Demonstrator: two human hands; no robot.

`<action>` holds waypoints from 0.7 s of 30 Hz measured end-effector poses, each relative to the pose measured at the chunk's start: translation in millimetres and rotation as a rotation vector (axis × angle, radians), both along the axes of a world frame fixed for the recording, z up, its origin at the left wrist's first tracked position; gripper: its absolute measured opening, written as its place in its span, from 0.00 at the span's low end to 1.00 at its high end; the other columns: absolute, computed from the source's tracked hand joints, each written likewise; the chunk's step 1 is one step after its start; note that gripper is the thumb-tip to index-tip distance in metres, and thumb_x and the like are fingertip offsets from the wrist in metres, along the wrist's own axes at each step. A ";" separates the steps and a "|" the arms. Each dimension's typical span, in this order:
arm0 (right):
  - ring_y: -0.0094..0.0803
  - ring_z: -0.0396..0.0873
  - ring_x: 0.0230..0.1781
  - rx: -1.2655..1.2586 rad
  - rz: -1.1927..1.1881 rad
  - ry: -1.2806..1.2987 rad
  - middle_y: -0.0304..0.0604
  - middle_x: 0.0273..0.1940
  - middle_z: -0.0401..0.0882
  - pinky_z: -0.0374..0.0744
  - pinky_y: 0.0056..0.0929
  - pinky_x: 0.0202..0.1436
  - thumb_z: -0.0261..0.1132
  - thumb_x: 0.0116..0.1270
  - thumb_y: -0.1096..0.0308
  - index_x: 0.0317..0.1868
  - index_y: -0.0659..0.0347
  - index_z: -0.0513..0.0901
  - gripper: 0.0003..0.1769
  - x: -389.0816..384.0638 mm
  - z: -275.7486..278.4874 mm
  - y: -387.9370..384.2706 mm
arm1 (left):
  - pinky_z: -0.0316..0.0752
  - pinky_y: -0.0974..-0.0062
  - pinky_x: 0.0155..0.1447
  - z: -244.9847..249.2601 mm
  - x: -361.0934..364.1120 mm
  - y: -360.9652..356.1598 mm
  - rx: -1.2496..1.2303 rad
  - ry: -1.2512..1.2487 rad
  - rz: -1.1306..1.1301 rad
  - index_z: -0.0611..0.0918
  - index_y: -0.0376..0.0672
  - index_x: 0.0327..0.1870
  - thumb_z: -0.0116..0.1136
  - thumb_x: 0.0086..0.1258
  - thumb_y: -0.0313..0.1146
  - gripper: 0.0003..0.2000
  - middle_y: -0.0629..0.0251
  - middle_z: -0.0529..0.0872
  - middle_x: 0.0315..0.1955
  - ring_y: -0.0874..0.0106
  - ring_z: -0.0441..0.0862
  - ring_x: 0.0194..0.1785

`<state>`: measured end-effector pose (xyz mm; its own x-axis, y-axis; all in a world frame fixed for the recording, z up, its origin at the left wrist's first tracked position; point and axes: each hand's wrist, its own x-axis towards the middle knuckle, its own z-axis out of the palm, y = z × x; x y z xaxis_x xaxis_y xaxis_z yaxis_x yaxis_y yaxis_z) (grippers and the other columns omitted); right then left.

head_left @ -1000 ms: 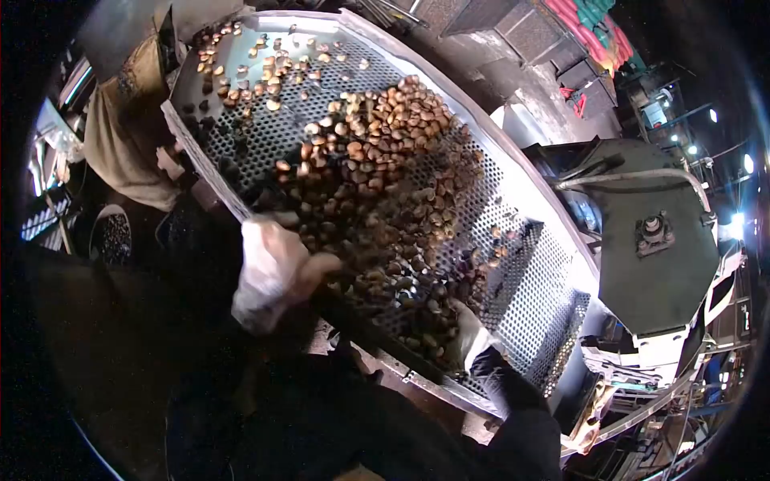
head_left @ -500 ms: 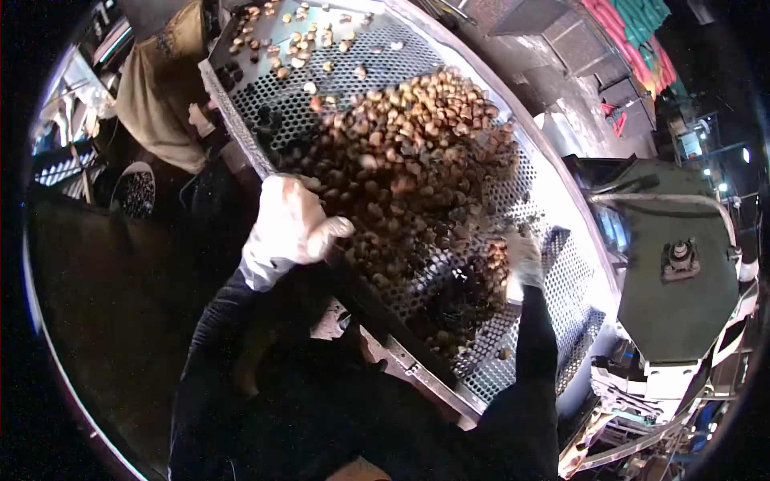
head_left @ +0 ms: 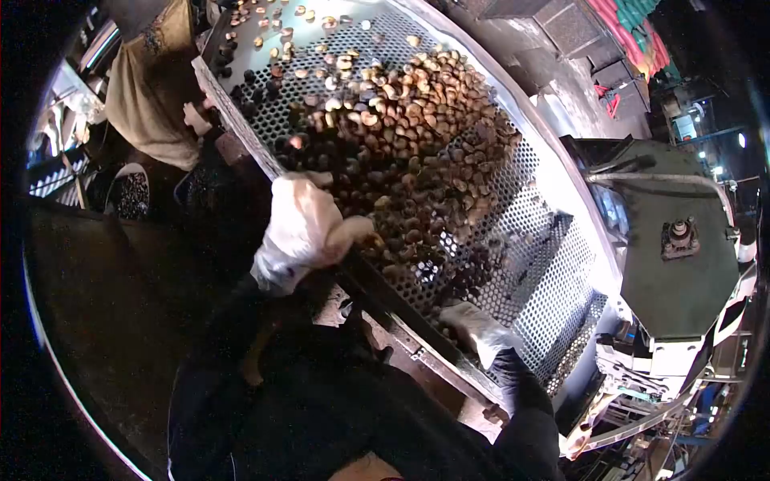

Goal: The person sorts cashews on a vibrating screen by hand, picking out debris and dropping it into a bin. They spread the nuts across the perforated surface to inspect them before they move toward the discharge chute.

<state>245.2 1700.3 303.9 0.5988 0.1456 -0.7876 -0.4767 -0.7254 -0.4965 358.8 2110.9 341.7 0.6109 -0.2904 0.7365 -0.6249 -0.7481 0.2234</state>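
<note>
A heap of brown nuts [head_left: 433,104] lies on a perforated metal tray [head_left: 553,276]. My left hand [head_left: 301,220], in a pale glove, is at the tray's near edge on the left, its thumb pointing right over the rim; its fingers are curled around the edge. My right hand [head_left: 481,329], gloved too, is low over the perforated surface near the front rim, beside dark nuts. Its fingertips are in shadow, and whether they hold anything is hidden.
A bucket of dark pieces [head_left: 131,192] stands at the left, below a burlap sack [head_left: 148,104]. Another person's hand [head_left: 196,119] shows near the tray's far left edge. A green machine housing [head_left: 680,240] is on the right.
My right hand has moved left and toward the front rim. My left hand has shifted slightly right and down. The nuts have shifted, and more of the perforated surface shows on the right.
</note>
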 end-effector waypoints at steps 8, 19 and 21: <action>0.34 0.87 0.63 0.349 -0.999 0.353 0.43 0.60 0.89 0.83 0.33 0.74 0.61 0.90 0.64 0.69 0.64 0.85 0.17 17.9 92.4 59.6 | 0.85 0.55 0.51 13.0 7.8 21.3 0.023 0.106 -0.003 0.79 0.49 0.17 0.81 0.63 0.48 0.23 0.69 0.68 0.12 0.56 0.76 0.22; 0.51 0.89 0.63 0.288 -0.853 -0.358 0.58 0.64 0.91 0.74 0.53 0.85 0.54 0.79 0.18 0.73 0.64 0.79 0.53 82.3 153.6 65.4 | 0.88 0.56 0.61 61.5 -2.0 6.3 0.084 0.558 -0.094 0.95 0.49 0.44 0.75 0.74 0.50 0.15 0.59 0.91 0.29 0.57 0.91 0.34; 0.43 0.89 0.54 0.229 -0.633 -0.512 0.53 0.58 0.91 0.81 0.46 0.72 0.59 0.81 0.23 0.75 0.66 0.78 0.50 103.5 82.4 -17.5 | 0.87 0.59 0.65 69.6 -2.7 6.3 0.025 0.664 0.045 0.95 0.47 0.57 0.77 0.71 0.52 0.22 0.51 0.97 0.46 0.54 0.95 0.45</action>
<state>348.6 1682.8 386.3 0.8960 -0.2143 -0.3889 -0.4355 -0.2526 -0.8640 356.1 2117.2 411.3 0.9444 -0.2663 0.1929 -0.3287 -0.7800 0.5325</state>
